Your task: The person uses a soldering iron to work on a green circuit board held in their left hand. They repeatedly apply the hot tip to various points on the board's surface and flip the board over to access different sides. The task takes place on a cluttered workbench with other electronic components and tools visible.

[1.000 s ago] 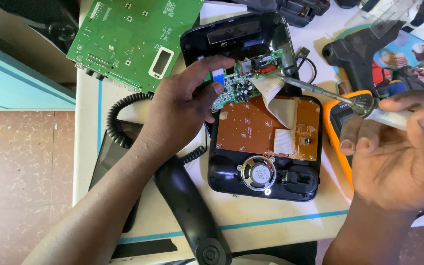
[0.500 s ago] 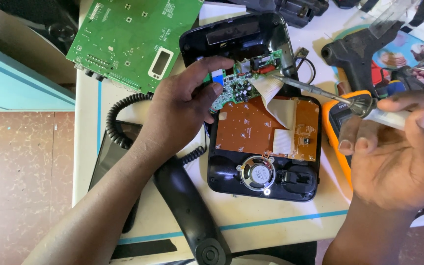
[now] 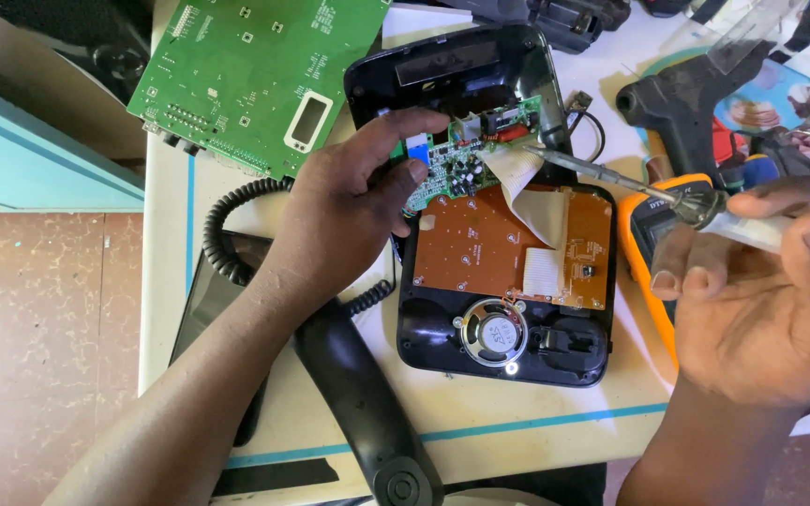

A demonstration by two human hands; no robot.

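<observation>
1. Head view: the left hand [image 3: 349,211] reaches in from seven o'clock, its fingers half curled, thumb and fingertips pinching the edge of a small green circuit board [image 3: 466,159] that stands tilted over the opened black telephone base [image 3: 503,262].
2. The right hand [image 3: 766,300], at three o'clock, is clenched around the pale handle of a soldering iron [image 3: 611,176] – its metal shaft runs toward ten o'clock and the tip meets the small board's right end.
3. A white ribbon cable [image 3: 527,187] folds from that board down to the orange keypad board [image 3: 499,248] inside the base, with a round speaker [image 3: 494,331] at six o'clock of it.
4. The black handset [image 3: 358,403] lies at six o'clock of the left wrist; its coiled cord [image 3: 227,225] loops away at nine o'clock.
5. A large green circuit board [image 3: 255,75] lies at eleven o'clock, a black glue gun [image 3: 686,103] at one o'clock – an orange-cased meter [image 3: 644,234] sits partly under the right hand.
</observation>
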